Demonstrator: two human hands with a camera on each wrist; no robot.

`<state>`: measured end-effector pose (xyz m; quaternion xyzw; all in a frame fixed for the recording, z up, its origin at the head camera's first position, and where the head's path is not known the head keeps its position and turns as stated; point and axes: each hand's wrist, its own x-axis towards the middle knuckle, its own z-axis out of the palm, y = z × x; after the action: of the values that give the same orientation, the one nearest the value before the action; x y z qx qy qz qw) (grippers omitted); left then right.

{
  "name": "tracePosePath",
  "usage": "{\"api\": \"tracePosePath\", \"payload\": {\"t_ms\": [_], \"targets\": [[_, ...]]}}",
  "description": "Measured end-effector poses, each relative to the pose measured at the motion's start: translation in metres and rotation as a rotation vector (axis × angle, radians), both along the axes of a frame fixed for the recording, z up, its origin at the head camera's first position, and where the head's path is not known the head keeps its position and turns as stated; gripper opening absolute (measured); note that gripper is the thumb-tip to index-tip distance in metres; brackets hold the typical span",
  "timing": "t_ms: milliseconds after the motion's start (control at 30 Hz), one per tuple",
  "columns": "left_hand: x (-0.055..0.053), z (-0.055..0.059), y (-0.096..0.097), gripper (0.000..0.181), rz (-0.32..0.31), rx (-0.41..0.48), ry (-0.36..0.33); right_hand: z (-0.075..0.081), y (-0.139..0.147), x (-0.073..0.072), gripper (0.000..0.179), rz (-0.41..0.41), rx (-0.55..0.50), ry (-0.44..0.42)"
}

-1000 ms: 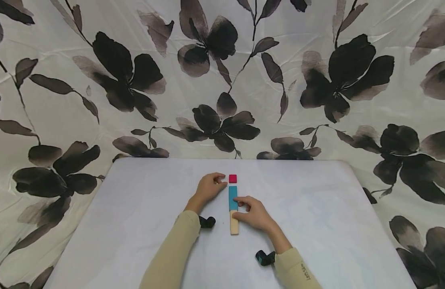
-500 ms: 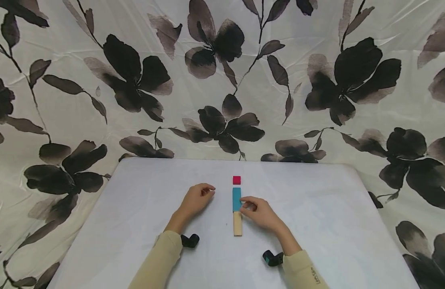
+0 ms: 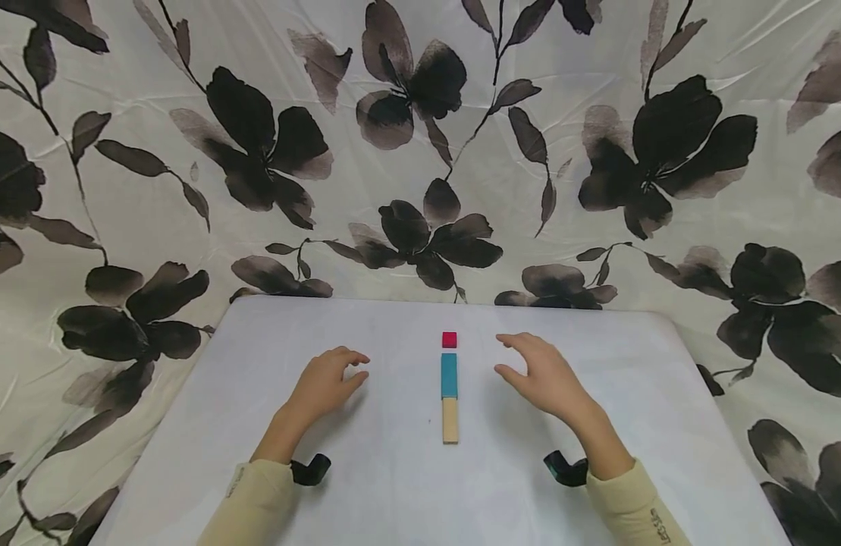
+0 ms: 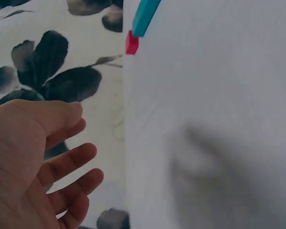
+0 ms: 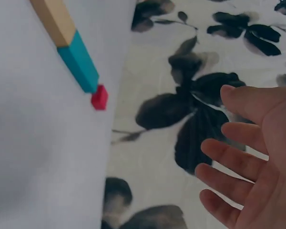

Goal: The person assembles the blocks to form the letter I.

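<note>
Three blocks lie in a straight line at the middle of the white table. The red cube (image 3: 450,340) is farthest off, a small gap before the blue block (image 3: 449,375). Against the blue block's near end sits the plain wooden block (image 3: 450,421). My left hand (image 3: 327,383) hovers to the left of the row, fingers loosely bent and holding nothing. On the other side, my right hand (image 3: 546,371) is raised with thumb and fingers spread apart, also holding nothing. In the right wrist view the right palm (image 5: 281,143) and its relaxed fingers show plainly.
The white table (image 3: 386,493) ends at a far edge just beyond the red cube. Behind it hangs a pale cloth (image 3: 420,98) with dark flowers. A black wrist device (image 3: 311,470) shows at the left cuff, and another black device (image 3: 566,469) at the right.
Both hands have drawn away from the row, the left to the left and the right to the right. The right fingers have let go of the blocks and spread. The blocks keep their line.
</note>
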<state>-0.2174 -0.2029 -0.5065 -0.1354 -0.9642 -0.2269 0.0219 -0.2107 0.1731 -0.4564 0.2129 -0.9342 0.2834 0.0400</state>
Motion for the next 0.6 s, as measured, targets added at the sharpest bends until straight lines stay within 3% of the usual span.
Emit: {"api": "tracePosePath", "payload": {"t_ms": [100, 267, 600], "targets": [[0.006, 0.008, -0.016, 0.03, 0.013, -0.032, 0.035, 0.012, 0.015, -0.001, 0.053, 0.0, 0.045, 0.069], [0.013, 0.02, -0.045, 0.032, 0.043, -0.072, 0.036, 0.024, 0.039, -0.006, 0.056, 0.005, 0.074, 0.106], [0.026, 0.037, -0.101, 0.039, 0.084, -0.184, 0.06, 0.018, 0.083, -0.012, 0.058, -0.07, 0.16, 0.195]]}}
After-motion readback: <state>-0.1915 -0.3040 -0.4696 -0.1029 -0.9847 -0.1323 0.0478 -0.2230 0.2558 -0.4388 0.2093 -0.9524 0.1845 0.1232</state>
